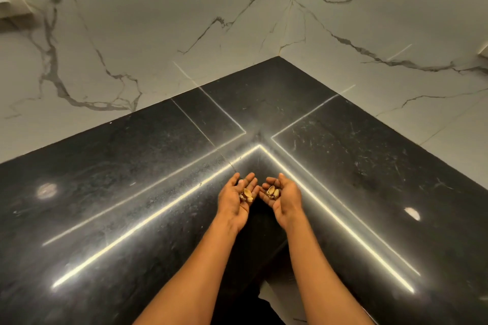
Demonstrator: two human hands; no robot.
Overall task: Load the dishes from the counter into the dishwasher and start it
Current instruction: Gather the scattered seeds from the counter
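Hands both half-open, palms up: left hand point(237, 199) and right hand point(285, 198) each cradle pistachio shells point(272, 191) over counter point(343, 153) inner corner at 12 o'clock; dishes, dishwasher out of view, nearer hand untellable.

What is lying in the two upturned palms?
Empty nut shells, a few in the left hand and a few in the right hand. The patches of palm beneath them are covered.

The single head-worn camera looks steeply forward and down from above the inner notch of the black L-shaped counter point(343, 166), close enough that both forearms point(200, 258) run in from the bottom edge, and faces the counter's far corner, where two marble walls point(158, 21) meet beyond it.
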